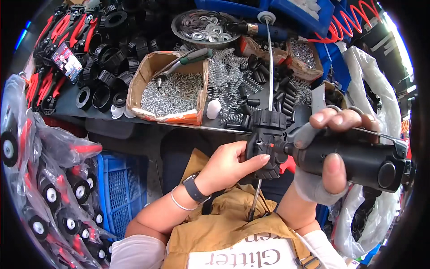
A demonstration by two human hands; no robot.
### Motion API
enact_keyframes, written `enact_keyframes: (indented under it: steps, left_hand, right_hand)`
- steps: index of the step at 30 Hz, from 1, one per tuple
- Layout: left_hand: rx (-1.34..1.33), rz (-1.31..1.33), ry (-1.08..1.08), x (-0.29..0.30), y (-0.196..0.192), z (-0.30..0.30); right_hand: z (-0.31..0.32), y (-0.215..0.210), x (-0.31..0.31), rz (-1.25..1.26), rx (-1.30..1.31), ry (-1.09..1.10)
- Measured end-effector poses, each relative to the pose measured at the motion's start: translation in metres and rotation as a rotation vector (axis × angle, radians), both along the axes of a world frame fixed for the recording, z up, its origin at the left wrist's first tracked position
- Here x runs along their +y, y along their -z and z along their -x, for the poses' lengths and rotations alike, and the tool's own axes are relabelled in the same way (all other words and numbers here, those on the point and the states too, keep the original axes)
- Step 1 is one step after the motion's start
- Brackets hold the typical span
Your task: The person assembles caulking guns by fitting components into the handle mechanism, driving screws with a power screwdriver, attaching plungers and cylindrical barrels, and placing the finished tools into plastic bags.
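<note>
Gripping ribbed black part (pixel 269 133) in left hand (pixel 230 165), power tool (pixel 363 159) in right hand (pixel 331 180), perhaps touching, by near edge of worktop (pixel 68 100).

Left hand (pixel 226 167): fingers mostly hidden behind black fitting (pixel 272 129). Right hand (pixel 323 184): palm hidden by black tool (pixel 363 157). Tool tip at fitting too small to make out. Metal rod (pixel 270 67): stretch at fitting hidden. Phone (pixel 67 62) screen too small to read. Blue bin (pixel 309 18), shirt (pixel 244 259) cut off by picture edges.
</note>
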State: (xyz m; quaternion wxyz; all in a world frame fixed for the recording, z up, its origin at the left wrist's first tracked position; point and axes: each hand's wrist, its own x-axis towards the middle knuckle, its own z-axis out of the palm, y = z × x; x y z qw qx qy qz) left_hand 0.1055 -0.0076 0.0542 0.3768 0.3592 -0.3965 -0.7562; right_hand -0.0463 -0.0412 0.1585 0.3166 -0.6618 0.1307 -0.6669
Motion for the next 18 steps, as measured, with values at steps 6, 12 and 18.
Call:
enact_keyframes:
  steps: [6,12,18]
  left_hand:
    - [-0.092,-0.007,0.021,0.000,-0.008,0.000]
    - [-0.056,0.128,-0.122,0.003,0.012,0.010]
    - [-0.083,0.155,-0.166,0.005,0.011,0.012]
  right_hand:
    - [0.013,-0.009,0.004,0.007,0.038,-0.073]
    - [0.013,-0.001,0.003,0.001,0.054,-0.075]
    - [0.013,-0.007,0.007,0.045,0.043,-0.050]
